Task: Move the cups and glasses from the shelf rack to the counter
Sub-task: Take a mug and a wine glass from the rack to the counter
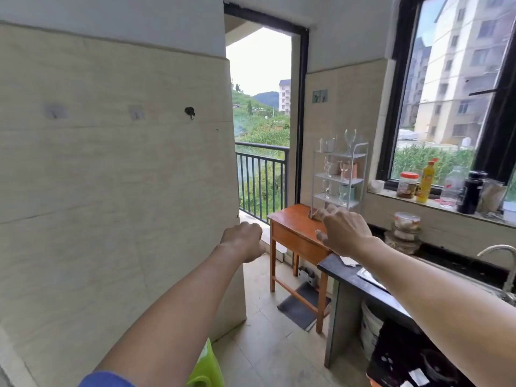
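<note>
A white three-tier shelf rack stands on a small wooden table beside the balcony door. Clear wine glasses stand on it: one on the top tier, others on the middle tier and the bottom tier, along with small cups. The dark counter runs along the right, under the window. My left hand is held out with fingers curled and holds nothing. My right hand reaches forward, fingers apart and empty, short of the rack's base.
The windowsill holds a jar, a yellow bottle, a clear bottle and a black flask. Stacked lidded bowls and a sink faucet sit on the counter. A tiled wall fills the left; a green object is on the floor.
</note>
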